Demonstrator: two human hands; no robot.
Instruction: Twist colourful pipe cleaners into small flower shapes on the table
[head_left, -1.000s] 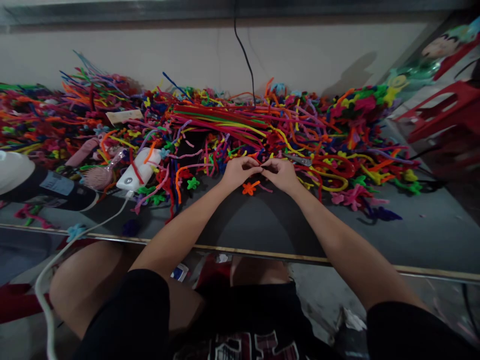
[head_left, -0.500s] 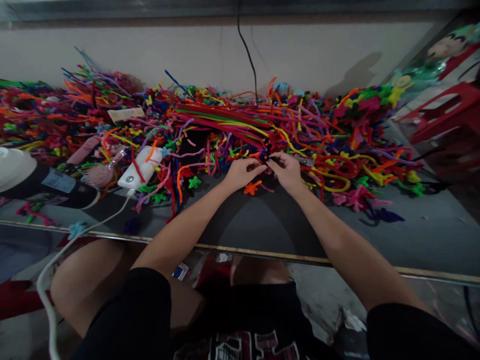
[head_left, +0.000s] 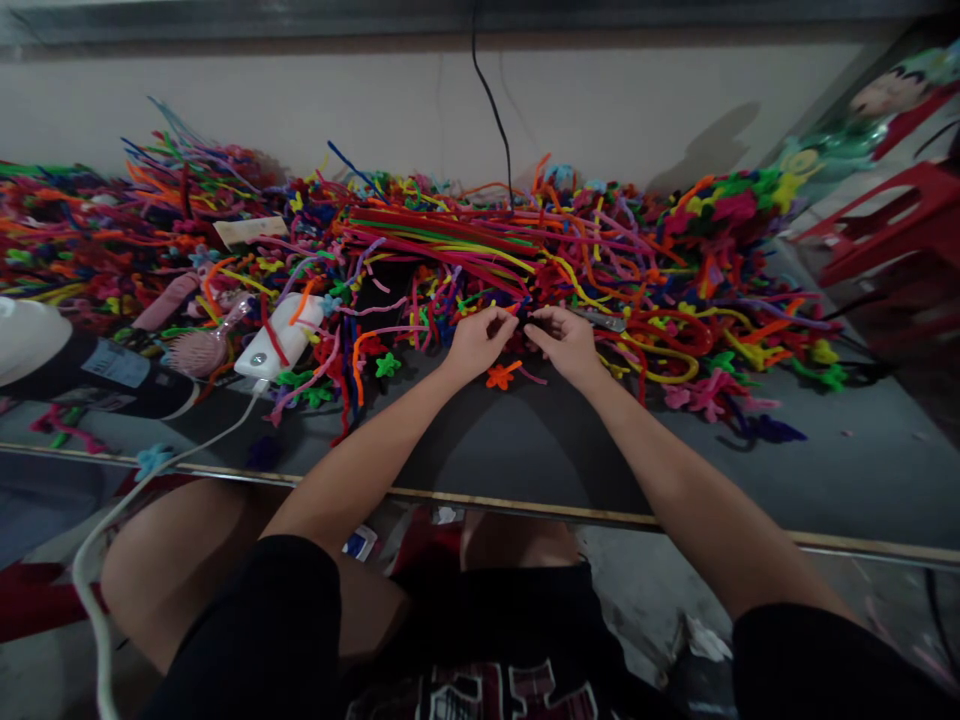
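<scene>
My left hand and my right hand meet at the near edge of a big heap of coloured pipe cleaners. Both hands are closed in a pinch on a small dark pipe-cleaner piece held between them. An orange pipe-cleaner flower lies on the dark tabletop just below my hands. A green flower lies to the left of my left forearm.
A white power bank with a white cable, a pink hairbrush and a white-and-black object lie at the left. Finished flowers are scattered at the right. Red plastic stools stand far right.
My hands have shifted slightly up into the heap's edge, and their fingers have reworked the small piece between them. The view moved a little.
</scene>
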